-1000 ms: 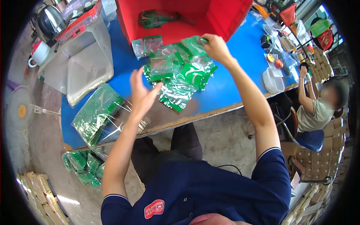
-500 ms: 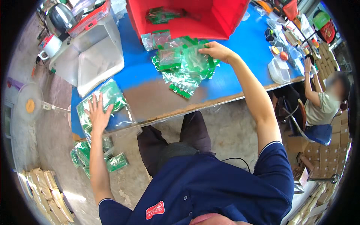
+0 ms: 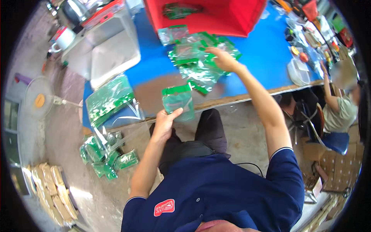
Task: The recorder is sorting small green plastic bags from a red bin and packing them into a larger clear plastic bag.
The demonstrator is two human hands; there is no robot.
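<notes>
Head view: the left hand [image 3: 164, 123] pinches a pouch [image 3: 178, 101] near its lower left corner, thumb on top, so the pouch reaches away from the grip, forward and a little right, toward the heap [image 3: 199, 73]. Its long axis runs roughly from the wearer toward the heap, with the green band at the far end. It is held at the near side of the heap, apart from it, over the front edge of the table [image 3: 154, 52]. The right hand [image 3: 224, 60] is the nearer one to the heap, its bent fingers reaching over the right part; whether they pinch any film I cannot tell. The pouch is flat and close to square, thin clear plastic with a pale glare across it (one sheet or a thin stack, the picture does not settle it). The heap is a loose, crinkled spread of similar films, glossy, with green bands pointing every way. Behind the heap stands a bin [image 3: 247, 17] of smooth red plastic, its mouth open toward it. Left of the heap sits a tub [image 3: 116, 58], rigid and cloudy-clear; nearer the wearer on that side, a bag [image 3: 110, 96] of shiny film holds a squared stack of green.
</notes>
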